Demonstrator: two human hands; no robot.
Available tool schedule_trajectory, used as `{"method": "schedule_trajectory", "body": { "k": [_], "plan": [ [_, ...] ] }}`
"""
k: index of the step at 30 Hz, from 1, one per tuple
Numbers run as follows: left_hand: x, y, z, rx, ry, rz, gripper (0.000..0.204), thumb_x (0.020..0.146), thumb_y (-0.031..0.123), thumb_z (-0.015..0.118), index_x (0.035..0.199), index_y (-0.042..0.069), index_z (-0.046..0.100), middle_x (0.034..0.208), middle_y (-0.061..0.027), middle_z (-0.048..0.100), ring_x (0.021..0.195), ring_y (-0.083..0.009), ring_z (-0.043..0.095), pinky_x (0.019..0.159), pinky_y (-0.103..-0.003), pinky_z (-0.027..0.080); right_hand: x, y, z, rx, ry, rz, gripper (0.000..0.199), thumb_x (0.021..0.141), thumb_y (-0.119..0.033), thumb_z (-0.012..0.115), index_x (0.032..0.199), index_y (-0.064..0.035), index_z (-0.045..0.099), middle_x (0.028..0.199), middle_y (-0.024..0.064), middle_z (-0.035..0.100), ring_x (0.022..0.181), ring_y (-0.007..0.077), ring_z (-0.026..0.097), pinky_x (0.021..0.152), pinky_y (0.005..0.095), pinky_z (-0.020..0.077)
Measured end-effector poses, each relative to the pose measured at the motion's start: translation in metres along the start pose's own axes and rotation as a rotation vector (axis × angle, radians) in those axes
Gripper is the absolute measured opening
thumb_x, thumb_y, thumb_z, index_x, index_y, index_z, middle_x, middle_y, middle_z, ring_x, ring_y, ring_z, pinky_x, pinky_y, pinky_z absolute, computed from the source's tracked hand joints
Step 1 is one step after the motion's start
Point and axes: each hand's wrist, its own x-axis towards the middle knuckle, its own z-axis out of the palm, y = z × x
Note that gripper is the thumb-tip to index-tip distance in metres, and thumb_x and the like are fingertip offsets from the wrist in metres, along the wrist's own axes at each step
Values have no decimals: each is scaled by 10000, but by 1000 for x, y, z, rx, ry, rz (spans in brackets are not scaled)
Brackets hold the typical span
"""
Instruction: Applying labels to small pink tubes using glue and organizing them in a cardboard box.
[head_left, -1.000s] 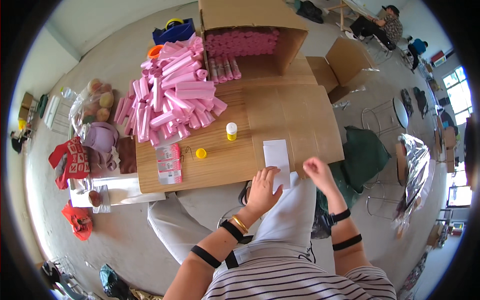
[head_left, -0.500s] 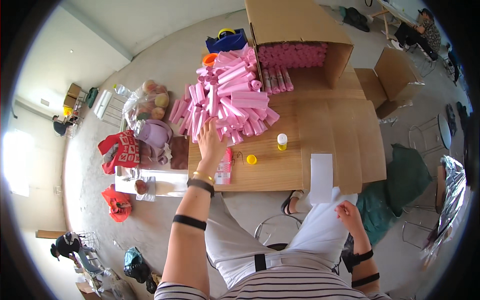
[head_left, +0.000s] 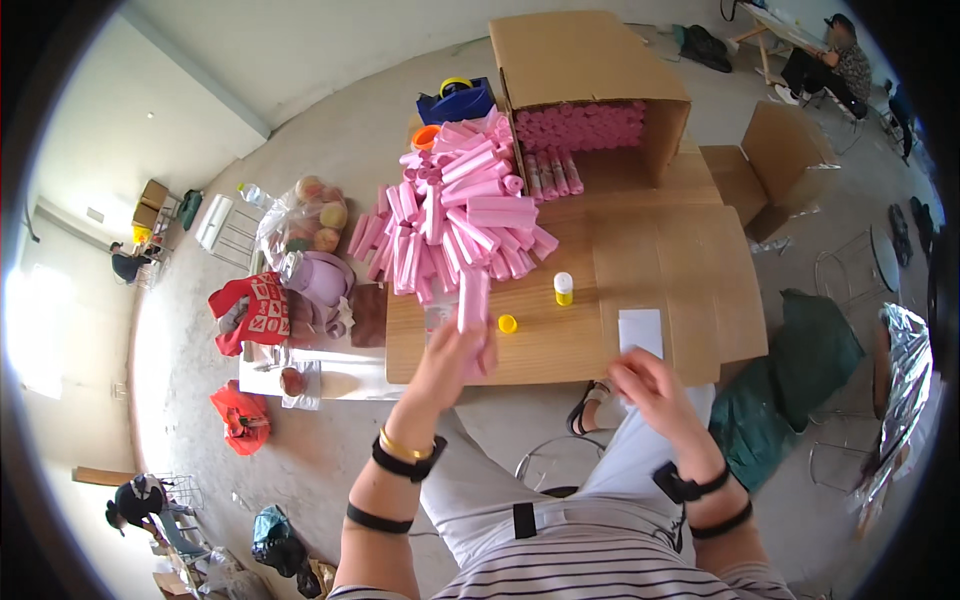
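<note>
My left hand (head_left: 455, 355) is closed around the lower part of a pink roll (head_left: 473, 298), which looks like rolled plastic bags. It holds the roll upright over the table's near edge. Just beyond lies a heaped pile of similar pink rolls (head_left: 440, 215). My right hand (head_left: 655, 395) hovers at the near edge beside a white paper sheet (head_left: 640, 330) and partly covers it. Its fingers are curled together; whether anything is between them is hidden. Between the hands stand a small white-topped yellow bottle (head_left: 564, 290) and a yellow cap (head_left: 508, 324).
An open cardboard box (head_left: 590, 60) packed with pink rolls stands at the back, with several wrapped rolls (head_left: 553, 175) before it. A blue tape dispenser (head_left: 456, 100) sits behind the pile. Left of the table are a fruit bag (head_left: 310, 215) and a red bag (head_left: 250, 312).
My left hand has drawn back from the pile toward me with a pink roll in it. My right hand has risen from beside my thigh to the white paper sheet.
</note>
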Motion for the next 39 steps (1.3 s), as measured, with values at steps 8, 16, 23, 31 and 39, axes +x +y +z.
{"method": "schedule_trajectory", "body": {
  "k": [8, 16, 23, 31, 39],
  "plan": [
    [-112, -11, 44, 226, -495, -55, 232, 905, 232, 661, 965, 40, 546, 706, -15, 570, 608, -95, 533, 555, -267, 423, -21, -53, 72, 32, -305, -367, 195, 876, -199, 685, 888, -28, 593, 695, -12, 549, 611, 55, 478, 529, 244, 396],
    [-163, -7, 80, 875, -168, 456, 316, 842, 131, 715, 1108, 19, 584, 787, -37, 596, 732, -102, 541, 664, -298, 467, -81, -75, 68, -116, 18, -559, 215, 866, -179, 660, 766, -38, 533, 590, -12, 453, 574, 43, 397, 502, 236, 324],
    [-186, 15, 94, 927, -292, 383, 294, 829, 180, 715, 1052, 36, 588, 829, -176, 650, 700, -311, 632, 643, -353, 492, -103, -93, 55, -240, 1, -628, 228, 902, -139, 598, 731, -30, 494, 554, 9, 349, 529, 78, 323, 473, 276, 294],
    [-190, 21, 88, 695, -447, 74, 293, 810, 173, 720, 1027, 9, 611, 725, -160, 617, 632, -329, 602, 578, -355, 466, -110, -77, 53, -208, 35, -669, 232, 930, -139, 552, 745, -22, 477, 543, 41, 350, 511, 101, 308, 467, 290, 298],
    [-174, -11, 92, 1135, -165, 628, 315, 843, 206, 701, 1052, -12, 611, 711, -95, 613, 622, -213, 583, 606, -341, 475, -92, -55, 36, -360, 136, -465, 282, 965, -215, 510, 784, 1, 494, 568, 113, 402, 503, 174, 345, 484, 327, 332]
  ]
}}
